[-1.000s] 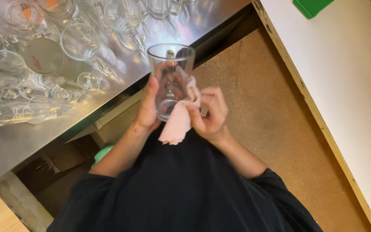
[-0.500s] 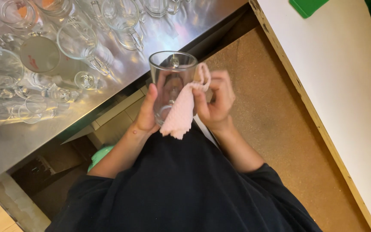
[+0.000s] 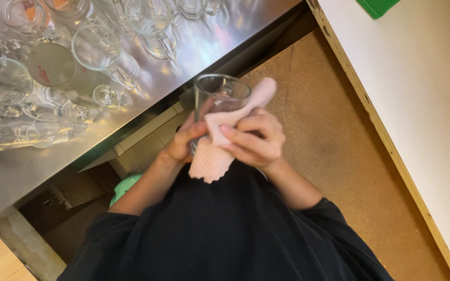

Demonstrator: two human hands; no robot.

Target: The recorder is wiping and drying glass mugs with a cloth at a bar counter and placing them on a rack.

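Two hands, clear glass [image 3: 220, 96], pink cloth [image 3: 214, 156]

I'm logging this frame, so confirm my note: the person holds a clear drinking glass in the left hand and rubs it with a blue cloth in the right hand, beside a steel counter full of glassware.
One detail is wrong: the cloth is pale pink, not blue, as the head view shows. The rest stands: the left hand holds the clear glass, the right hand presses the cloth to it, and the steel counter alongside is crowded with glassware.

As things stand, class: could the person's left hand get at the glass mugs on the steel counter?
Probably yes. The left hand is holding the glass, so it would have to let go first, but nothing stands between it and the mugs on the counter.
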